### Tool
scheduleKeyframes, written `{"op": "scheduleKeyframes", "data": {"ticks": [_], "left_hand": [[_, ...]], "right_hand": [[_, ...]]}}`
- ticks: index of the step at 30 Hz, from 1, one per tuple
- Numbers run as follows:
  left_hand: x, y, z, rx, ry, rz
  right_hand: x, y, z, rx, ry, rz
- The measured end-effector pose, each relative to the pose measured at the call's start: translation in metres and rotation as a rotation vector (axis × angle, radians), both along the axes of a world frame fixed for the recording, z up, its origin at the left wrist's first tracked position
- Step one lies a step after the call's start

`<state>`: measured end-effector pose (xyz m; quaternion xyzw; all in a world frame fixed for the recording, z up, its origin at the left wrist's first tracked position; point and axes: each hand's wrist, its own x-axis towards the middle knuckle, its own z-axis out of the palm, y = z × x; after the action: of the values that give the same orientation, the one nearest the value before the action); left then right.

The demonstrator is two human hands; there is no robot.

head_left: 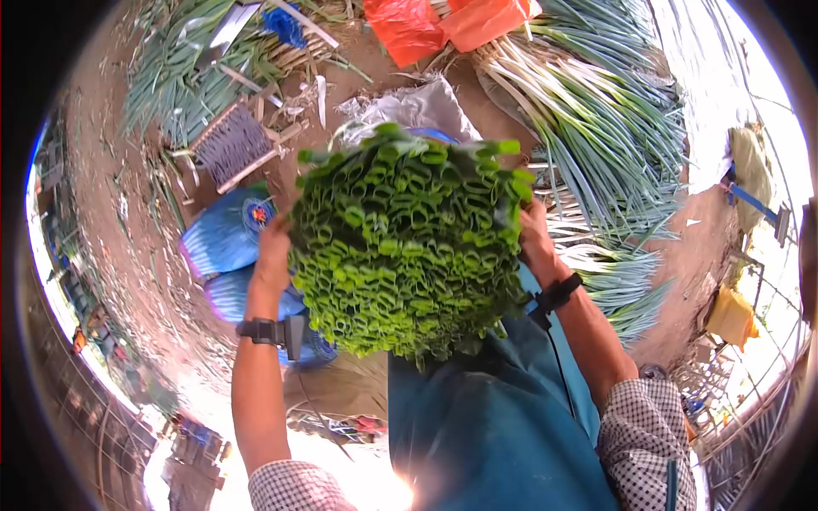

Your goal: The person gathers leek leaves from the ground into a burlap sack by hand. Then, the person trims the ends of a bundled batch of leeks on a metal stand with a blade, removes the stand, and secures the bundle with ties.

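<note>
A thick bundle of green onions (409,247) fills the middle of the head view, its cut, hollow green ends facing up toward me. My left hand (273,251) presses on its left side and my right hand (535,232) on its right side. Together they hold it up in front of the teal apron (477,417). The fingers of both hands are partly hidden by the leaves. How far the bundle reaches below its cut ends cannot be seen.
Long green onions with white stems (596,128) lie in heaps at the right. More leaves (162,81) lie at upper left, near a small woven stool (234,145). Blue printed bags (226,234) are beside my left hand. Orange plastic (486,21) lies at the top.
</note>
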<state>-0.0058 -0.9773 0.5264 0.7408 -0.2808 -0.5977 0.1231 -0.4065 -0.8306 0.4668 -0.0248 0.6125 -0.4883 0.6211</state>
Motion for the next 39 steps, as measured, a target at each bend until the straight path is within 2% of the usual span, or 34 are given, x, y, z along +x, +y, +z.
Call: {"op": "scheduleKeyframes", "data": {"ticks": [1,3,6,7,8,10,12,13,14,15,16,17,19,20,22,25,27,33,39], "left_hand": [[-0.002,-0.006,0.012,-0.141,-0.278,-0.212],[0.025,0.0,0.017,-0.534,-0.189,-0.103],[0.052,0.038,0.07,-0.641,-0.389,0.052],[0.069,0.06,0.069,-0.591,-0.36,0.142],[0.094,0.092,0.059,-0.545,-0.327,0.227],[0.134,0.167,0.03,-0.338,-0.228,0.343],[0.137,0.253,-0.013,-0.117,-0.07,0.416],[0.125,0.292,-0.037,-0.05,0.029,0.448],[0.095,0.325,-0.058,0.018,0.194,0.742],[0.055,0.346,-0.071,0.084,0.368,1.037],[0.02,0.35,-0.07,0.154,0.536,1.095],[-0.01,0.349,-0.066,0.22,0.693,1.147],[-0.059,0.368,-0.104,-0.316,-0.19,-0.296],[-0.081,0.367,-0.085,-0.312,0.103,0.092],[-0.106,0.355,-0.056,-0.246,0.46,0.652],[-0.116,0.338,-0.046,-0.05,0.72,1.131],[-0.115,0.332,-0.035,-0.092,0.76,1.115],[-0.116,0.32,-0.059,-0.164,0.763,1.068],[-0.11,0.343,-0.054,-0.178,0.809,1.132]], "right_hand": [[-0.008,-0.003,-0.001,-0.044,0.006,0.048],[-0.012,-0.01,-0.001,-0.083,0.023,0.03],[-0.014,-0.016,0.029,0.03,0.033,0.053],[-0.024,-0.013,0.011,-0.023,-0.004,0.044],[-0.03,-0.016,-0.006,0.132,0.096,0.04],[-0.04,-0.02,-0.013,0.023,0.03,0.203],[-0.042,-0.019,-0.003,0.034,0.03,0.257],[-0.038,-0.019,0.004,0.11,-0.004,0.203],[-0.037,-0.022,0.014,0.185,-0.028,0.146],[-0.033,-0.029,0.016,0.307,0.148,0.193],[-0.031,-0.03,0.021,0.062,0.271,0.418],[-0.032,-0.033,0.02,-0.026,0.296,0.493],[-0.042,-0.035,0.017,0.019,0.191,0.447],[-0.046,-0.039,0.013,0.042,0.142,0.424],[-0.05,-0.051,0.001,0.076,0.055,0.406],[-0.056,-0.059,-0.009,0.104,-0.033,0.42],[-0.063,-0.057,-0.006,0.119,-0.069,0.438],[-0.068,-0.056,-0.005,0.143,-0.16,0.487],[-0.091,-0.055,-0.028,0.092,-0.113,0.534]]}}
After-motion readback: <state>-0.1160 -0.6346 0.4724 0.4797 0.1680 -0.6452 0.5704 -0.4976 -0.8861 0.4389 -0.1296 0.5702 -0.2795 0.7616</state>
